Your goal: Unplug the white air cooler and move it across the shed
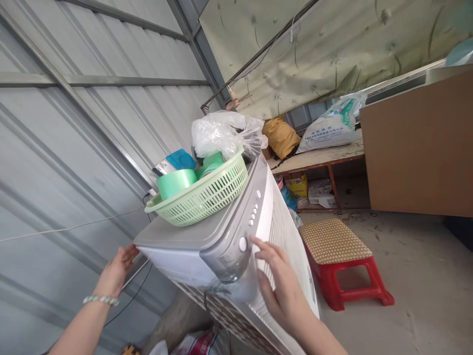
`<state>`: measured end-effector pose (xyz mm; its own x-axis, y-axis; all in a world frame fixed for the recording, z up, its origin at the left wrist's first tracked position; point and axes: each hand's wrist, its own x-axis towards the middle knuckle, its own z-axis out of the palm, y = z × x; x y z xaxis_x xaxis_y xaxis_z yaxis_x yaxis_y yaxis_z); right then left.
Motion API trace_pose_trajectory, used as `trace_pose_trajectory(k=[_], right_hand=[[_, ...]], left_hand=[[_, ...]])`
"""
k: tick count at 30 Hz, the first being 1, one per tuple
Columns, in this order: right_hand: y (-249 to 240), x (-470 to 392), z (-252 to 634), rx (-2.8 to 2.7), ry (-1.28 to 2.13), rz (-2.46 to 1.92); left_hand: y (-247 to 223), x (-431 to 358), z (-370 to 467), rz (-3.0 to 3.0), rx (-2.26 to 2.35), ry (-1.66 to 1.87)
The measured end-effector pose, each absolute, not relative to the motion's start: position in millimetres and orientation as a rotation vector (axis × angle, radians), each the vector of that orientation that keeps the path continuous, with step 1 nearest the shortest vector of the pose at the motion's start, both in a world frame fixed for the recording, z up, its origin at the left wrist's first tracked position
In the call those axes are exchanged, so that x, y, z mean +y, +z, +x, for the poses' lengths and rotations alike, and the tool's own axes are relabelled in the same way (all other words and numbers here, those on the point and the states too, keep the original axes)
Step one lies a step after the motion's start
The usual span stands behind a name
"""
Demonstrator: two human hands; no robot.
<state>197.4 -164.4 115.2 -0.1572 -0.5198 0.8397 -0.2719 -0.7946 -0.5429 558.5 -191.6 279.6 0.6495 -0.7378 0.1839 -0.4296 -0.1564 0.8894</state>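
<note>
A tall grey and white air cooler (207, 241) stands in front of me, seen tilted. My left hand (114, 271), with a bead bracelet on the wrist, touches its rear top corner. My right hand (281, 286) lies flat on the white front grille, fingers apart, fingertips next to a round knob (243, 243). On top of the cooler sits a green plastic basket (207, 197) holding green tape rolls (176, 181), a blue object and a clear plastic bag (221, 133).
A corrugated metal wall (74, 148) runs on the left, with cables along it. A red stool with a woven seat (340, 256) stands on the concrete floor at right. Behind are a bench with sacks (328, 128) and a brown board (417, 148).
</note>
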Motion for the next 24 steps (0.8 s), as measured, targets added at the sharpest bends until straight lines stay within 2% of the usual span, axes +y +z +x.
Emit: trace_pose_trajectory(k=[4,9,24], right_hand=[[114.5,-218.3,171.7,1.003,-1.996,-1.616],[121.4,-269.6,158.5,0.926,-1.915,-1.602],[125.2,-280.9,170.0,0.971,-1.856,-1.629]], left_hand=[[277.2,-199.6,560.6,1.797,-0.898,-0.304],[278.5,-205.4,567.4,1.819,-0.824,-0.216],[281.3,-205.2,556.9,1.705,-0.769,-0.216]])
